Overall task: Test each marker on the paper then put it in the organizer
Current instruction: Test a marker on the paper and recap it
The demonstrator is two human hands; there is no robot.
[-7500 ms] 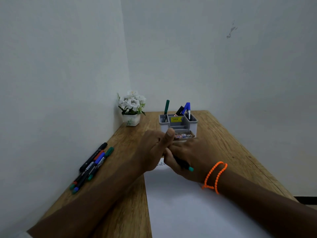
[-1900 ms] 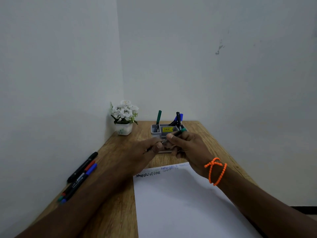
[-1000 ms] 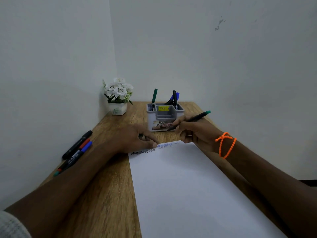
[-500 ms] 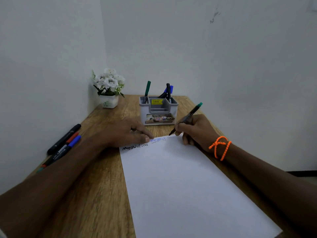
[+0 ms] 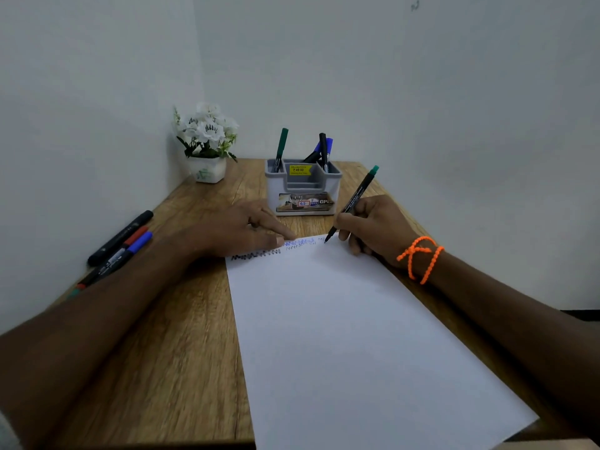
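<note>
Right hand (image 5: 373,224) is pinching a green-capped marker (image 5: 354,199) like a pen, tip down on the far right corner of the paper (image 5: 341,336) next to some zigzag scribbles. Left hand (image 5: 240,230) lies flat, fingers straight, pressing the top edge of the sheet. The grey organizer (image 5: 303,186) sits just behind both hands on the bench (image 5: 181,336) — green, black and blue markers already standing in it. A few more markers (image 5: 120,241) lie off to the left by the wall.

Organizer (image 5: 303,190) stands behind paper (image 5: 350,336); loose markers (image 5: 120,245) lie left.
</note>
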